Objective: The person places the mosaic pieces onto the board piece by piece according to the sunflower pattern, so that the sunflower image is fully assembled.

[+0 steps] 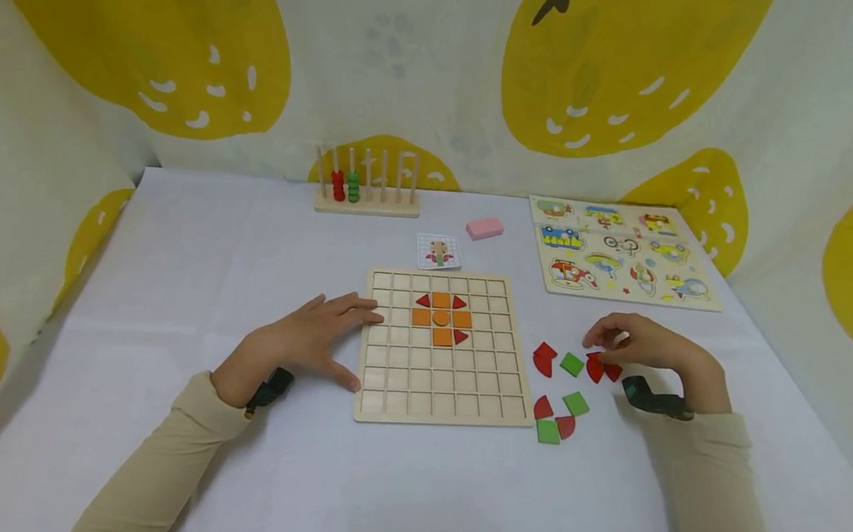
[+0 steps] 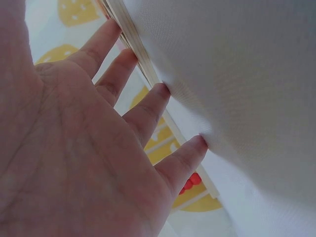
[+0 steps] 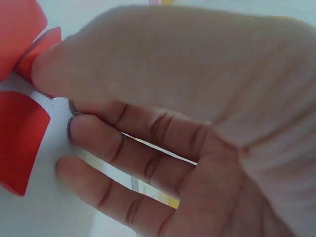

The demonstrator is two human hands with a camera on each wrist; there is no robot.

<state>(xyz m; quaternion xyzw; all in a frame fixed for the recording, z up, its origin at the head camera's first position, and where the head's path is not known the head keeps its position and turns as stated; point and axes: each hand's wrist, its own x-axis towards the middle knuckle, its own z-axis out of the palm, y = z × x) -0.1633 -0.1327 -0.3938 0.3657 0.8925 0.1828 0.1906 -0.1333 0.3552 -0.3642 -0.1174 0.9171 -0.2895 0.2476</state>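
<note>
My left hand (image 1: pixel 319 333) is spread out, its fingertips against the left edge of a wooden grid board (image 1: pixel 405 380); the left wrist view shows the fingers (image 2: pixel 148 111) along that edge. On the board, orange squares (image 1: pixel 440 300) surround an orange round tile (image 1: pixel 441 317), with red triangles (image 1: pixel 459 301) at several corners. Right of the board, my right hand (image 1: pixel 647 345) pinches a small red tile (image 3: pixel 42 57) at the thumb tip; its exact shape is partly hidden. Beside it lies another red tile (image 3: pixel 19 138) with a curved edge.
Green squares (image 1: pixel 572 364) and red tiles (image 1: pixel 543 361) lie right of the board. Behind it are a pattern card (image 1: pixel 438 251), a pink block (image 1: pixel 484 228) and a bead stand (image 1: pixel 367 205). A picture puzzle (image 1: pixel 624 250) lies at the back right.
</note>
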